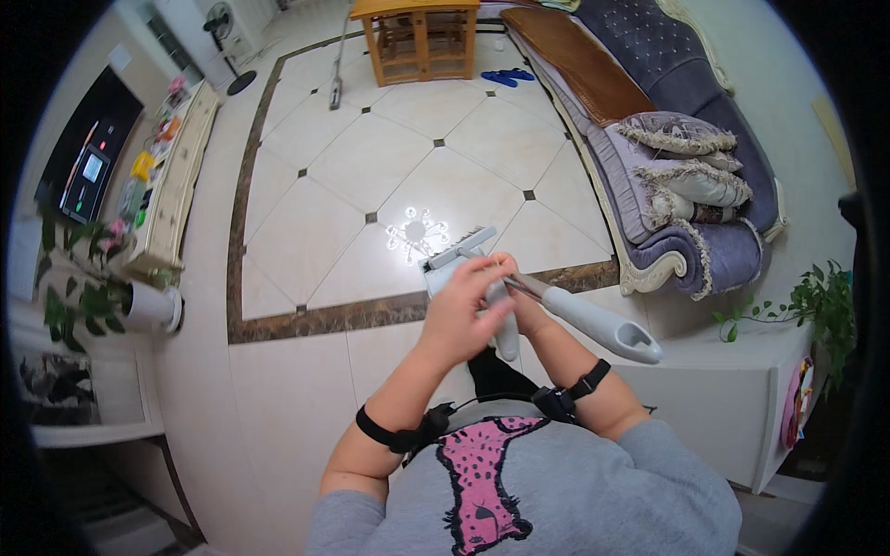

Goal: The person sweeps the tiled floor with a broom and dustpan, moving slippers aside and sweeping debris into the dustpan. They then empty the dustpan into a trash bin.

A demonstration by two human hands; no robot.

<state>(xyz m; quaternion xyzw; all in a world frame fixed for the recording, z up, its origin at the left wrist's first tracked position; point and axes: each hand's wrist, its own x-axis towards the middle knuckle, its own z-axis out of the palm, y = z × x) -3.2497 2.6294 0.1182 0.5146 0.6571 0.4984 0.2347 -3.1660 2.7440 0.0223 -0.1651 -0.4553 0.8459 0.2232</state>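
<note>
Both my hands are close together in front of me, over the tiled floor. A grey T-shaped hand brush (464,248) has a bar-like head with a toothed or bristled far edge; its short grey handle runs down under my left hand (466,309). The left fingers lie bent over that handle, slightly blurred. My right hand (522,301) is closed around the metal shaft of a second tool, whose long pale grey grip (598,321) with a hanging hole points right. The tool's far end is hidden behind my hands. A pale blue flat piece (443,276) shows beneath the brush head.
A purple tufted sofa (691,236) with piled cushions (691,162) stands right; a white cabinet (700,398) is near right. Farther off are a wooden table (417,46), blue slippers (507,77) and a stick vacuum (336,91). A TV cabinet (176,181) and potted plant (148,306) line the left.
</note>
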